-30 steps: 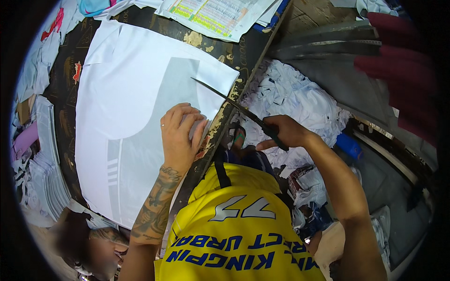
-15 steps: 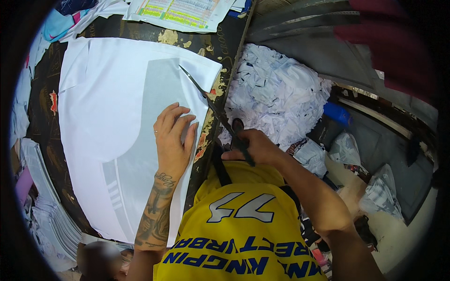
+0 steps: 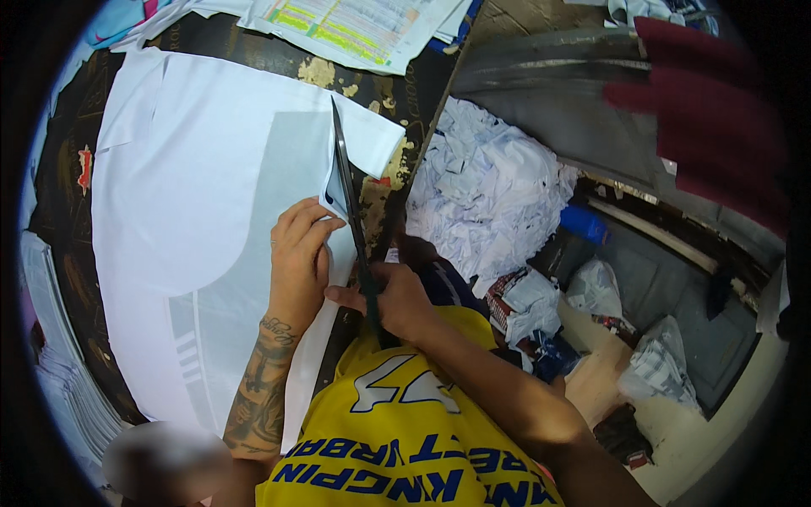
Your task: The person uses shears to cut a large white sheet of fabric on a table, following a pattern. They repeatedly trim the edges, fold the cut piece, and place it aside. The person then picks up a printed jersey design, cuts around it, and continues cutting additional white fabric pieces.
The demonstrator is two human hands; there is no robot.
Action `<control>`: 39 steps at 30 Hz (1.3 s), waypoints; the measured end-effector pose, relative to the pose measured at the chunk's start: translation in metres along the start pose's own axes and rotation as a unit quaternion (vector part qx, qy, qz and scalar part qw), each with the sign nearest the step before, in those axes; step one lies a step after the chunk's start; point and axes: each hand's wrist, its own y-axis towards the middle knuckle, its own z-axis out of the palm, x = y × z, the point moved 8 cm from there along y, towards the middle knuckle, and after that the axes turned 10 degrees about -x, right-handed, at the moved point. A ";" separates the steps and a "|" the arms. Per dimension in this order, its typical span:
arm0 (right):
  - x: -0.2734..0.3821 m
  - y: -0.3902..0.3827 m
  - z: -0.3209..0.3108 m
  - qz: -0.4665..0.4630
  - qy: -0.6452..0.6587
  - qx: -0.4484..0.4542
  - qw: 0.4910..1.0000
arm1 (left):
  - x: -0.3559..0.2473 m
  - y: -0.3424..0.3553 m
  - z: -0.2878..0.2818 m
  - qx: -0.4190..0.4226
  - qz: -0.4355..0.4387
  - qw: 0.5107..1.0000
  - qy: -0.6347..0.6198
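Note:
A white fabric piece with a pale grey printed panel (image 3: 287, 169) lies on the worn dark table (image 3: 63, 186). My left hand (image 3: 300, 253) is closed at the fabric's right side, its fingertips holding a lifted edge that is folded back. My right hand (image 3: 384, 296), just right and below it, grips the handles of long dark scissors (image 3: 346, 169). The blades point away from me along the raised edge, the tip near the fabric's upper right part. The scissors' handles are partly hidden by my fingers.
Printed papers (image 3: 346, 25) lie at the table's top. Stacked sheets (image 3: 63, 372) are at left. Beyond the right edge sit a pile of white scraps (image 3: 481, 177), a blue object (image 3: 583, 224), plastic bags (image 3: 655, 363) and maroon cloth (image 3: 701, 127). A person's blurred head (image 3: 165, 465) is at lower left.
The scissors have swung from a diagonal to a steeper line, and my right hand has moved left, close to my left hand. The fabric's edge has become lifted and my left fingers have closed on it.

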 end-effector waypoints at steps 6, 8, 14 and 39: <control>0.022 0.013 -0.016 -0.036 0.081 0.053 0.995 | -0.003 -0.004 -0.006 -0.011 -0.008 1.000 0.008; 0.021 0.020 -0.049 0.002 0.024 0.057 0.998 | -0.019 0.005 -0.004 -0.045 -0.012 0.998 0.032; 0.054 0.037 -0.197 -0.099 -0.175 0.175 0.964 | -0.109 0.035 0.077 0.026 0.135 0.972 0.189; 0.146 0.135 -0.145 -0.191 -0.417 0.219 0.861 | -0.033 0.031 0.023 -0.145 -0.181 0.967 0.109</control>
